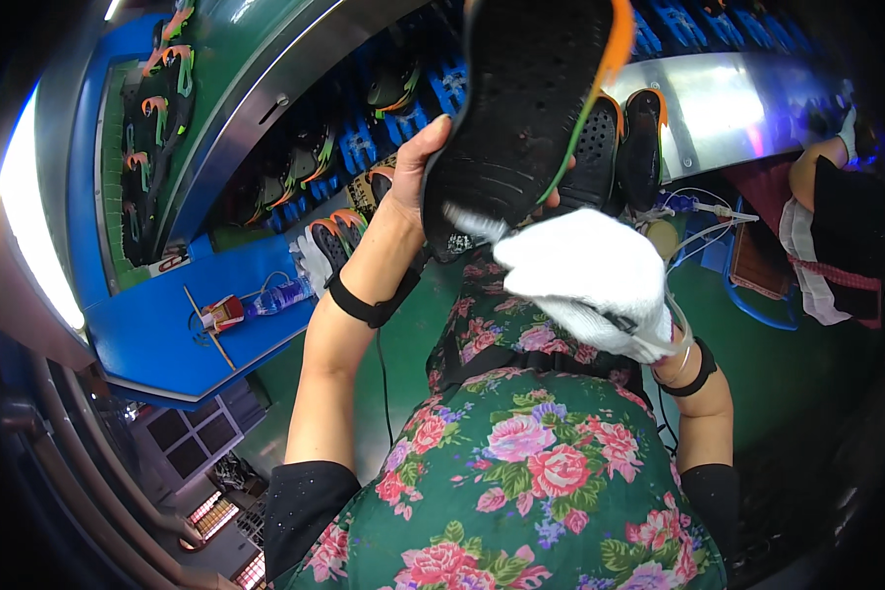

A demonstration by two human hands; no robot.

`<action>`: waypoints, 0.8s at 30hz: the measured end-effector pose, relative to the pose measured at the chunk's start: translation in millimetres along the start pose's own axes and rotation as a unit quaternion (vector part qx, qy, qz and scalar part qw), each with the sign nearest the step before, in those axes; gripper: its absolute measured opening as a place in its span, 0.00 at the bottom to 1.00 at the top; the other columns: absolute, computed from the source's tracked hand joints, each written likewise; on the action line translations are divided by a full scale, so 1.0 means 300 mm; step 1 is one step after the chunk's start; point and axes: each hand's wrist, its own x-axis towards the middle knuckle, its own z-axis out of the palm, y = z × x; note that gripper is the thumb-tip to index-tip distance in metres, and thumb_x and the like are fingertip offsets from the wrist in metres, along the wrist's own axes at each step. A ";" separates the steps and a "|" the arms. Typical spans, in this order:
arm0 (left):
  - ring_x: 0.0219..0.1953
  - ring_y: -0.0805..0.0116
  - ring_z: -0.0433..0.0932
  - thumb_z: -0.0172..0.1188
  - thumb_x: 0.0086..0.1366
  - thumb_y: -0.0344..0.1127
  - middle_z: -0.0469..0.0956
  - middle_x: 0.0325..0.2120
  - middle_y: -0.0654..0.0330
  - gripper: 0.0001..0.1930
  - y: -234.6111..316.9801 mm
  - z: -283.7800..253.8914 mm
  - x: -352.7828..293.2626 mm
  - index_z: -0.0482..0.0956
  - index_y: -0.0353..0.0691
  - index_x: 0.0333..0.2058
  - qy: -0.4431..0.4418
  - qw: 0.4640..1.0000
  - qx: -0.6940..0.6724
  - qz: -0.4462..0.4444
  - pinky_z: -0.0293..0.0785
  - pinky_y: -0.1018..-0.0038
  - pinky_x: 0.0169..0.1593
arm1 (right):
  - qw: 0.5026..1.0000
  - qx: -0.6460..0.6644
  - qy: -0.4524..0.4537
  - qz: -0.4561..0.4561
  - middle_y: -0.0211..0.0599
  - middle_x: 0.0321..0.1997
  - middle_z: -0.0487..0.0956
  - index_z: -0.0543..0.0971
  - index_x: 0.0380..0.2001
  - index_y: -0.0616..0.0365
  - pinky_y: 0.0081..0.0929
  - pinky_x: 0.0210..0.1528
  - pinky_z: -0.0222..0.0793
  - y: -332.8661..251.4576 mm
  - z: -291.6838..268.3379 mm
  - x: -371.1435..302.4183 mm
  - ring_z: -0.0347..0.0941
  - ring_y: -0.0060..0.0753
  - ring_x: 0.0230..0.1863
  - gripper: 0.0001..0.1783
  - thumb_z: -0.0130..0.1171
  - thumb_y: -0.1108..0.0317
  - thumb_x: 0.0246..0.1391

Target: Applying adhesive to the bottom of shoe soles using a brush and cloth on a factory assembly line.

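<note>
My bare left hand (413,167) grips a black shoe sole (511,108) with orange and green edging by its side. Its thumb rests along the left edge, and fingertips show at the right edge. The sole is held up with its perforated, grooved face toward me. A white knitted glove covers my right hand (585,280), which is closed around a small brush. The brush's pale head (474,221), smeared by motion, lies against the lower end of the sole. The glove hides the brush's handle.
Behind, a curved metal-edged conveyor (713,103) carries blue racks (678,25) and more soles (642,147). At left, a blue table (157,339) bears a plastic bottle (280,296), a red container (224,314) and a thin stick. Another person (836,216) is at right, near a blue-framed stool (757,295).
</note>
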 end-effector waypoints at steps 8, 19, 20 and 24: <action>0.55 0.32 0.75 0.56 0.66 0.53 0.70 0.59 0.33 0.37 0.051 -0.029 0.021 0.64 0.30 0.65 0.043 0.999 0.006 -0.029 0.71 0.41 0.60 | 0.998 0.039 -0.033 -0.023 0.38 0.46 0.85 0.85 0.43 0.55 0.33 0.44 0.80 -0.021 0.046 -0.012 0.82 0.40 0.44 0.15 0.67 0.74 0.49; 0.49 0.37 0.80 0.49 0.64 0.70 0.69 0.57 0.31 0.48 -0.013 -0.003 0.042 0.57 0.36 0.69 0.064 0.992 -0.110 0.001 0.79 0.51 0.54 | 0.972 0.107 0.126 0.170 0.39 0.39 0.87 0.87 0.34 0.58 0.29 0.43 0.77 0.004 0.006 0.027 0.83 0.35 0.39 0.09 0.68 0.79 0.47; 0.50 0.37 0.79 0.47 0.65 0.70 0.69 0.58 0.32 0.46 -0.041 0.000 0.031 0.58 0.36 0.68 0.129 0.981 -0.142 0.019 0.78 0.49 0.55 | 0.979 0.049 0.123 0.157 0.40 0.39 0.86 0.87 0.34 0.58 0.29 0.44 0.77 0.022 -0.008 0.048 0.83 0.35 0.39 0.10 0.68 0.80 0.46; 0.54 0.33 0.76 0.41 0.70 0.67 0.69 0.59 0.36 0.41 -0.132 -0.034 -0.019 0.60 0.37 0.68 0.079 0.984 -0.160 0.013 0.76 0.46 0.57 | 0.971 -0.172 0.156 0.055 0.43 0.40 0.86 0.86 0.36 0.60 0.30 0.45 0.77 0.060 -0.097 0.142 0.82 0.39 0.41 0.12 0.66 0.82 0.46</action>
